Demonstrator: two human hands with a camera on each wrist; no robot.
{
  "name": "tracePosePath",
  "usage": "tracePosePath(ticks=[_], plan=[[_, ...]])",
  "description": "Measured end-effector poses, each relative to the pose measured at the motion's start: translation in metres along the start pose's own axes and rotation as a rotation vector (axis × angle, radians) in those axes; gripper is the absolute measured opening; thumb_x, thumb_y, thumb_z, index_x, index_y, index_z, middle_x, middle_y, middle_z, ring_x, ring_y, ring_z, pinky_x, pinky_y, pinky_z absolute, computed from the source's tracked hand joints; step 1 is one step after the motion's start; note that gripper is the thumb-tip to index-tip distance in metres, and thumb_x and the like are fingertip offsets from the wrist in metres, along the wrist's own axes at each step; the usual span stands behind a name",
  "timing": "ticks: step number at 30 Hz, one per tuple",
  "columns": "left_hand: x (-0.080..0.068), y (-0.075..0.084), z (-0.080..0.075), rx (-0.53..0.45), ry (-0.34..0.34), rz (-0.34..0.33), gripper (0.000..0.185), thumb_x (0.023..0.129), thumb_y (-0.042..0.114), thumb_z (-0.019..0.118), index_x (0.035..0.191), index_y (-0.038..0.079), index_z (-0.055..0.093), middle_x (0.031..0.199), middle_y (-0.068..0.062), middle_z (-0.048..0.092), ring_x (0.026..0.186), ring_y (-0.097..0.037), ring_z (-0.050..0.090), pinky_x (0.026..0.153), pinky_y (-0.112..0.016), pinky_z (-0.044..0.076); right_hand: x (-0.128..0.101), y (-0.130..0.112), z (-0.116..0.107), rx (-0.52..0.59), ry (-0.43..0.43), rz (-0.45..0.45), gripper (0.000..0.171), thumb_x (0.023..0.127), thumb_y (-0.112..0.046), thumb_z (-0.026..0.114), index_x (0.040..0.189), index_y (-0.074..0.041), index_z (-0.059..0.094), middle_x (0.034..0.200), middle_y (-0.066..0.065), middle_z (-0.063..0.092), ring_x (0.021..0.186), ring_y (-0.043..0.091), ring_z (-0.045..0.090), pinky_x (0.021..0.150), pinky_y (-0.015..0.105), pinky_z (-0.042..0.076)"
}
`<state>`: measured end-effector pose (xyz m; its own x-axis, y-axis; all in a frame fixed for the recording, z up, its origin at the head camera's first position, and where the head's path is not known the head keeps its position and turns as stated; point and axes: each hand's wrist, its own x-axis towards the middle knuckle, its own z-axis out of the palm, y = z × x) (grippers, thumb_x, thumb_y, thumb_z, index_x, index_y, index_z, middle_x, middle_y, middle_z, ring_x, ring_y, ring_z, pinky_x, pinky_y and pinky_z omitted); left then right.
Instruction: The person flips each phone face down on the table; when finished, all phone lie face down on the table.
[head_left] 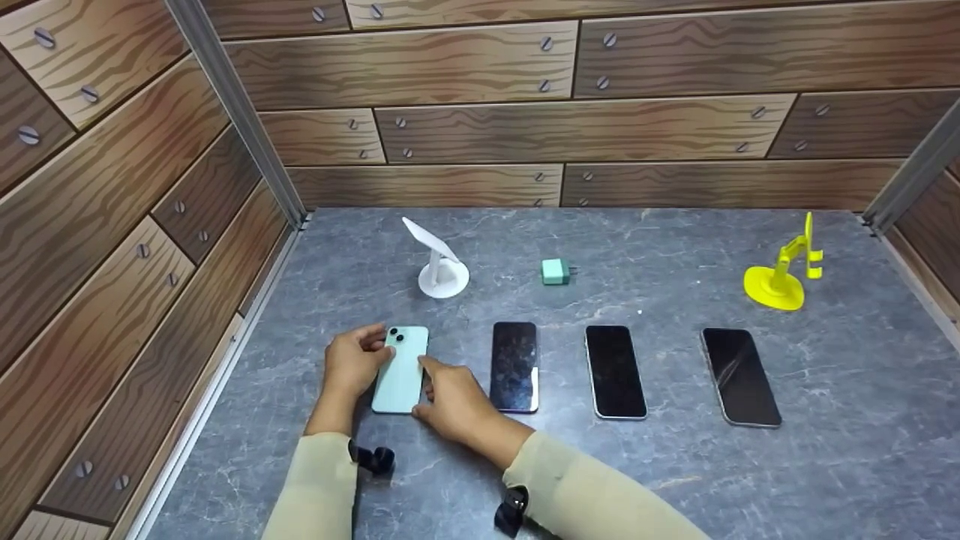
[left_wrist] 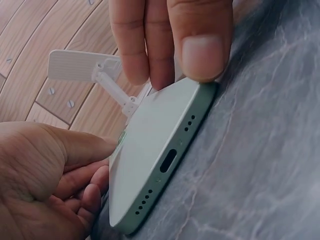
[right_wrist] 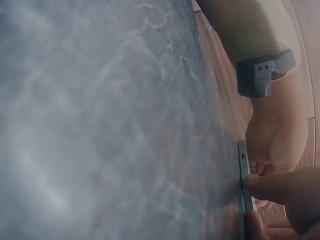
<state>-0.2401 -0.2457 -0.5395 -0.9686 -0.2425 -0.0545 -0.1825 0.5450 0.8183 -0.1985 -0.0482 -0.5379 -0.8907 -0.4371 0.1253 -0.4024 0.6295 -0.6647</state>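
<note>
Both sleeves are reaching over my grey marbled counter, walled by wood-print panels. My left hand and right hand are pinching the mint phone lying face down; the left wrist view is showing its charging port.

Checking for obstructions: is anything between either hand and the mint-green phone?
No. Both the left hand and right hand already touch the green phone at its edges; the neighbouring dark phone lies apart, to its right.

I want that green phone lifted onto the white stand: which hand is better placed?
Probably the left hand: it grips the green phone at the end nearest the white stand.
</note>
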Motion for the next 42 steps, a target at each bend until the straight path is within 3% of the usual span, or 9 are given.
tracePosePath(ticks=[6,11,18,25,29,36,42], plan=[[0.000,-0.001,0.004,-0.013,0.022,0.002,0.049,0.094,0.009,0.084,0.142,0.006,0.073,0.132,-0.015,0.078,0.121,-0.030,0.074,0.104,-0.046,0.060,-0.001,0.000,-0.001,-0.009,-0.019,-0.010,0.075,0.084,-0.012,0.092,0.149,0.006,0.059,0.099,0.009,0.079,0.090,0.016,0.074,0.084,0.031,0.063],[-0.001,-0.001,0.007,-0.018,0.027,-0.024,0.054,0.093,0.011,0.087,0.144,0.009,0.072,0.135,-0.015,0.077,0.125,-0.030,0.072,0.103,-0.047,0.060,-0.003,0.001,-0.004,-0.014,-0.069,-0.019,0.081,0.085,-0.016,0.091,0.154,0.007,0.054,0.111,0.012,0.079,0.100,0.021,0.075,0.096,0.035,0.063],[-0.003,-0.001,0.010,-0.028,0.034,-0.053,0.055,0.092,0.010,0.088,0.145,0.009,0.072,0.136,-0.016,0.076,0.125,-0.031,0.071,0.102,-0.047,0.060,-0.014,0.005,-0.017,0.157,-0.133,0.023,0.084,0.092,-0.020,0.086,0.161,0.006,0.045,0.124,0.019,0.078,0.115,0.029,0.076,0.102,0.041,0.063],[-0.003,0.001,0.009,-0.029,0.037,-0.061,0.055,0.093,0.008,0.086,0.145,0.006,0.070,0.138,-0.018,0.075,0.127,-0.034,0.069,0.105,-0.048,0.057,-0.032,0.017,-0.049,0.206,-0.057,0.052,0.079,0.094,-0.019,0.083,0.158,0.010,0.047,0.138,0.028,0.071,0.120,0.041,0.075,0.107,0.055,0.060],[-0.003,0.001,0.010,-0.025,0.039,-0.058,0.055,0.093,0.008,0.086,0.145,0.006,0.070,0.138,-0.019,0.074,0.127,-0.033,0.069,0.105,-0.047,0.057,-0.045,0.028,-0.068,0.222,-0.006,0.097,0.078,0.095,-0.020,0.082,0.158,0.010,0.047,0.134,0.030,0.072,0.118,0.044,0.075,0.106,0.057,0.060],[-0.002,0.002,0.009,-0.013,0.040,-0.045,0.054,0.094,0.009,0.086,0.145,0.006,0.071,0.136,-0.018,0.075,0.126,-0.033,0.069,0.105,-0.048,0.058,-0.068,0.049,-0.093,0.182,0.119,0.203,0.073,0.093,-0.021,0.082,0.155,0.007,0.053,0.126,0.025,0.076,0.115,0.041,0.077,0.104,0.055,0.061],[-0.001,0.000,0.010,-0.024,0.045,-0.044,0.054,0.093,0.008,0.086,0.145,0.006,0.071,0.137,-0.019,0.075,0.126,-0.033,0.069,0.104,-0.049,0.058,-0.080,0.064,-0.105,0.151,0.123,0.306,0.074,0.096,-0.024,0.080,0.158,0.003,0.052,0.130,0.022,0.076,0.119,0.037,0.075,0.104,0.055,0.060]])
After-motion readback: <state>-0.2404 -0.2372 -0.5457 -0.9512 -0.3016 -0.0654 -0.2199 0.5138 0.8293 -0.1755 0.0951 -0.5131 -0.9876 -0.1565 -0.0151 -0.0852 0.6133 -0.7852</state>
